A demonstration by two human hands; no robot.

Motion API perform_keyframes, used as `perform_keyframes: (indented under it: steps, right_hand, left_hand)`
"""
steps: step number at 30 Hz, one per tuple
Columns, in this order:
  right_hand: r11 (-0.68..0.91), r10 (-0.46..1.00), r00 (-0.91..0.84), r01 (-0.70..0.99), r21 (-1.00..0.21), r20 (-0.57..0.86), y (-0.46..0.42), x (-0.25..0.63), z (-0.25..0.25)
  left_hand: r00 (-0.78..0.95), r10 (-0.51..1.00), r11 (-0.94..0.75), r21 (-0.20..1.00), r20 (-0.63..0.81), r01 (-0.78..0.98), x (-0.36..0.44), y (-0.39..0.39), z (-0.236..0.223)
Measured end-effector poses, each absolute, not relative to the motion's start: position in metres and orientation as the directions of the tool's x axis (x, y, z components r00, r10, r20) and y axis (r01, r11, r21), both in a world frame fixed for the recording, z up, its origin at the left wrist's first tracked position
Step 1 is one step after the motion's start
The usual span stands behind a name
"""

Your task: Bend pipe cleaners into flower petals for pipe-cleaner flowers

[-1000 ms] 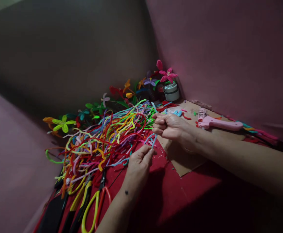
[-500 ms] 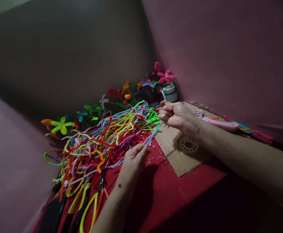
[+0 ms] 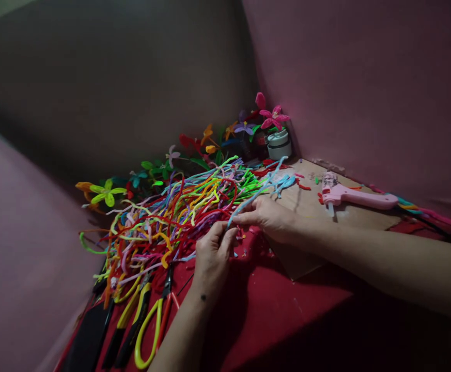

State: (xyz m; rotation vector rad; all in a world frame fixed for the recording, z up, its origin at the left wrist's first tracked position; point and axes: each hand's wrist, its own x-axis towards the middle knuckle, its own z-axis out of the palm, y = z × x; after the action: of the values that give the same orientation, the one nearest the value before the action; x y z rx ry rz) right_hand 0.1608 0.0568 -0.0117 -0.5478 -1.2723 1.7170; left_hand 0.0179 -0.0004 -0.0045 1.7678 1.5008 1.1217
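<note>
Two hands, both pinching: your L hand grips the lt-blue fuzzy stem at its near end, R hand just beside. Its long axis slants fwd & right over R fingers; R hand's nearer the far tip, by the cardboard.

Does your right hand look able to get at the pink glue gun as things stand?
Probably yes: the pink glue gun lies uncovered on the cardboard, though the right hand holds a light blue pipe cleaner.
</note>
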Motion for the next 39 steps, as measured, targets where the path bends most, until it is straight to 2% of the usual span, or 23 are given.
perform_keyframes:
  steps: [5,11,18,22,28,35,39]
  right_hand:
    - [0.095,0.876,-0.396,-0.417,-0.904,0.274,0.055,0.163,-0.011]
    - [0.062,0.823,-0.518,-0.326,-0.943,0.233,0.043,0.161,-0.005]
    - [0.039,0.886,-0.415,-0.381,-0.924,0.208,0.054,0.162,-0.009]
    - [0.009,0.876,-0.431,-0.433,-0.901,0.216,0.056,0.163,-0.012]
    - [0.115,0.838,-0.458,-0.385,-0.916,0.298,0.053,0.164,-0.012]
    - [0.087,0.823,-0.504,-0.34,-0.936,0.26,0.05,0.165,-0.008]
    - [0.085,0.818,-0.521,-0.309,-0.947,0.243,0.05,0.166,-0.006]
  left_hand:
    - [0.048,0.974,-0.219,0.856,0.223,0.467,0.017,0.0,-0.004]
    - [0.079,0.968,-0.243,0.816,0.238,0.524,0.017,0.0,-0.01]
    - [-0.023,0.976,-0.183,0.874,0.216,0.45,0.018,-0.003,0.003]
    - [-0.077,0.966,-0.187,0.872,0.247,0.453,0.017,-0.004,0.004]
    - [-0.059,0.957,-0.21,0.817,0.284,0.538,0.016,-0.005,0.002]
    - [0.003,0.93,-0.27,0.678,0.367,0.684,0.013,-0.009,0.002]
    - [0.005,0.927,-0.287,0.702,0.374,0.652,0.014,-0.009,0.002]
